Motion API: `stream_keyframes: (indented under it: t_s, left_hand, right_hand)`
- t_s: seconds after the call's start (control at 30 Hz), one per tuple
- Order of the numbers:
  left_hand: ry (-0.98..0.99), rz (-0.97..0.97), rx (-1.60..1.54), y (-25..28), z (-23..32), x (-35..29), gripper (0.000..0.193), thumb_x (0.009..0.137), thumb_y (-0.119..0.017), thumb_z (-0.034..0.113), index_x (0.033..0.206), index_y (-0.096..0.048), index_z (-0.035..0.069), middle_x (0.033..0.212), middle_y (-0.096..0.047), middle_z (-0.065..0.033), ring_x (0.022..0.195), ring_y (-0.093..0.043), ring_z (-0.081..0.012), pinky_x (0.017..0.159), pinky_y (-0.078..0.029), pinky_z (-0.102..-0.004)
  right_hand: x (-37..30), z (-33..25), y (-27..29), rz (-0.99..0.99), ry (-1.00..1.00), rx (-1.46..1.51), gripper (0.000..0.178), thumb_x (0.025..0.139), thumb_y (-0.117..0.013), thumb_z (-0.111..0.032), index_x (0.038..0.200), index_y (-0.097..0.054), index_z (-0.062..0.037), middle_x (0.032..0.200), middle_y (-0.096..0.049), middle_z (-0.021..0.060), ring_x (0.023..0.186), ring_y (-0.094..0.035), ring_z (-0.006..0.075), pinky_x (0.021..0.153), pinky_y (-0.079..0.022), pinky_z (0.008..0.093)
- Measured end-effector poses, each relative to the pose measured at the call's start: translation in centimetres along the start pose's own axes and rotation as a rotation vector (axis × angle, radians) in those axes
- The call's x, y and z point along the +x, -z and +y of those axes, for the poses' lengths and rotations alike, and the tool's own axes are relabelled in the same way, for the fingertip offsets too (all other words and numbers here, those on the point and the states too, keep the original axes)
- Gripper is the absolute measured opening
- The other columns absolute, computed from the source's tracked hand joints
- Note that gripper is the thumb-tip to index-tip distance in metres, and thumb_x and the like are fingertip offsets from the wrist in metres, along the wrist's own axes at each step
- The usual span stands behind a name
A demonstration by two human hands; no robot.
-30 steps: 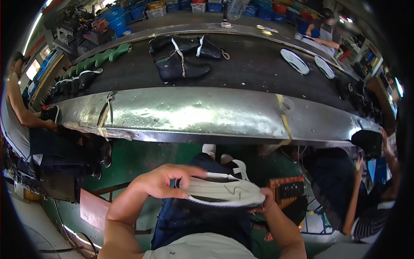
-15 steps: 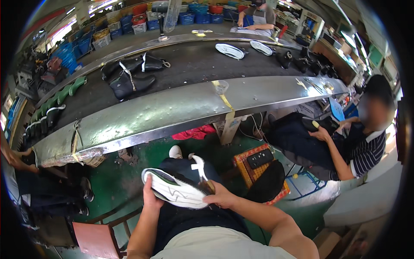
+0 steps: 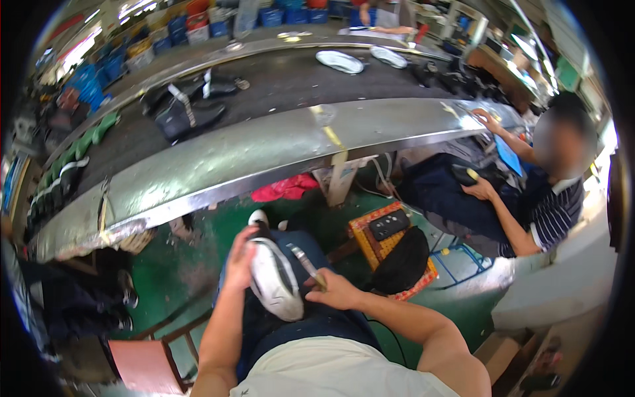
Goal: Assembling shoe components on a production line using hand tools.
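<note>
Holding a white shoe above my lap, I am sitting on the near side of the metal ledge, and the shoe is staying well apart from the ledge's front edge. Between that edge and my knees, a stretch of green floor is showing. Below the ledge, a red cloth is lying beside its support. On the ledge's near side, toward its right, a patterned stool is bounding the room by my right arm; farther back from the ledge, toward its left end, a brown seat is sitting near my left elbow. My left hand is half curling along the shoe's left side, supporting it, with the rounded end pointing away from the ledge. My right hand is closing firmly around the handle of a slim tool, whose pale end is slanting toward the ledge, just beside the shoe; I cannot tell whether they are touching.
</note>
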State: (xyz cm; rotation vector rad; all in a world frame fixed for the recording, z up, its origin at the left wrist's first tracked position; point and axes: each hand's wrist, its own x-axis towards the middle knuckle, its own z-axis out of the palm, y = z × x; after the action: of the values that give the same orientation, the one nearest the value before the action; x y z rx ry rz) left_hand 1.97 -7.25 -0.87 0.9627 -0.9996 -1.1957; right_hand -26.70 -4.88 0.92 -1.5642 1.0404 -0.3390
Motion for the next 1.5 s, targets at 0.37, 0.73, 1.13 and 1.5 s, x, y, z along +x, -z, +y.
stream_keyframes:
  t_s: [0.37,0.73,1.13,1.5]
  left_hand:
    - [-0.042,-0.19,0.321,-2.4,0.5,-0.8,0.062,0.102,-0.061,0.033,0.151,-0.037,0.004,0.161,-0.03,-0.0189,0.156,-0.013,-0.0364,0.125,-0.013,-0.0458]
    - [-0.041,-0.202,0.546,-0.5,1.4,-1.5,0.056,0.105,-0.057,0.029,0.153,-0.039,0.008,0.16,-0.03,-0.018,0.148,-0.031,-0.0297,0.12,-0.026,-0.0393]
    - [0.291,0.102,-0.107,3.2,-4.5,-1.7,0.045,0.103,-0.063,0.02,0.146,-0.052,0.01,0.153,-0.046,-0.0109,0.137,-0.045,-0.02,0.115,-0.035,-0.0329]
    - [0.319,0.155,-0.116,0.9,-0.3,-2.5,0.058,0.103,-0.062,0.023,0.155,-0.039,0.01,0.142,-0.052,-0.0129,0.128,-0.05,-0.019,0.109,-0.041,-0.0334]
  right_hand:
    - [-3.8,-5.0,2.9,-0.045,-0.015,-0.048,0.03,0.102,-0.06,-0.021,0.124,-0.059,0.0007,0.096,-0.072,0.0087,0.082,-0.069,0.0146,0.075,-0.054,0.0316]
    - [1.8,-8.7,3.2,-0.356,-0.309,0.399,0.026,0.104,-0.056,-0.021,0.116,-0.059,0.0017,0.091,-0.066,0.0074,0.08,-0.066,0.0161,0.074,-0.055,0.0349]
    - [8.7,-1.0,-0.8,0.027,0.291,-0.495,0.026,0.097,-0.063,-0.02,0.111,-0.059,0.0012,0.09,-0.068,0.0256,0.087,-0.066,0.0469,0.076,-0.053,0.0511]
    - [4.3,-8.3,2.0,-0.245,0.169,-0.476,0.021,0.097,-0.06,-0.013,0.113,-0.058,0.0007,0.099,-0.069,0.0219,0.089,-0.069,0.0414,0.079,-0.055,0.0467]
